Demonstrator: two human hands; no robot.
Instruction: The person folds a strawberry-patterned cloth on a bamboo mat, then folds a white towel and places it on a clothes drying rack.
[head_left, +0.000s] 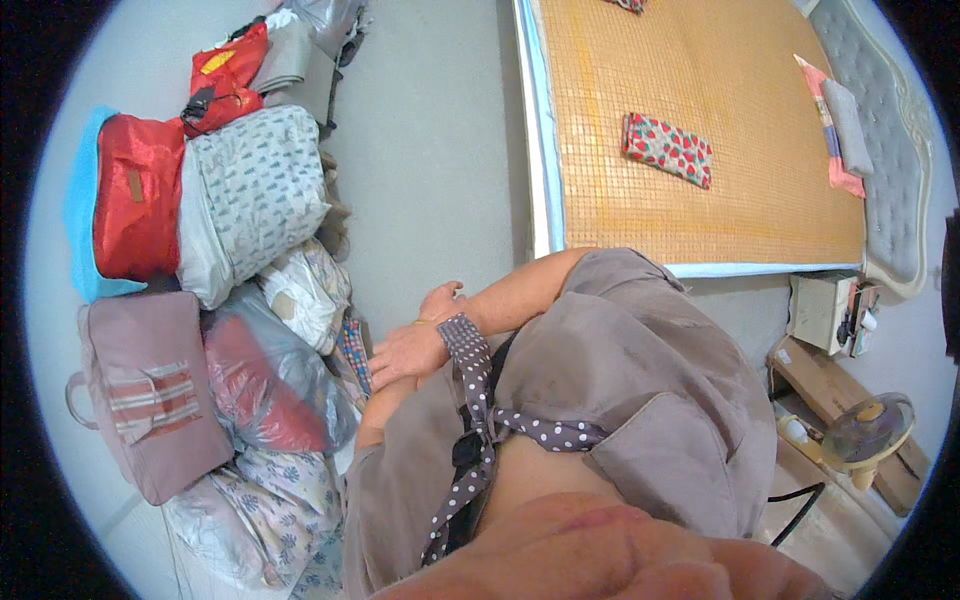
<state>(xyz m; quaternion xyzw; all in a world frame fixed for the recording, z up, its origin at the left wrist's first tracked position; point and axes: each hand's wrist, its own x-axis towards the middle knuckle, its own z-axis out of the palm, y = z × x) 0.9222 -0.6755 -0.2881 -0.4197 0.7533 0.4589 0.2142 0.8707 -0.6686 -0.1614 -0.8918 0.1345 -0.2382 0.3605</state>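
My right hand lies across my left forearm, its fingers spread a little and nothing seen in them. Beyond it, my left hand shows only in part, with one finger or the thumb sticking out; the rest is hidden behind the right arm. A thin yellow band shows between the hands. A dark polka-dot fabric tie hangs from the neck of my grey-brown shirt, its end near my right wrist. Left of my hands lie a dotted cloth item and a white patterned bundle.
Bags and bundles line the left: a red bag, a leaf-print bundle, a pink bag, a clear plastic bag. A bed with a tan mat holds a folded strawberry-print cloth. A fan and cardboard box stand lower right.
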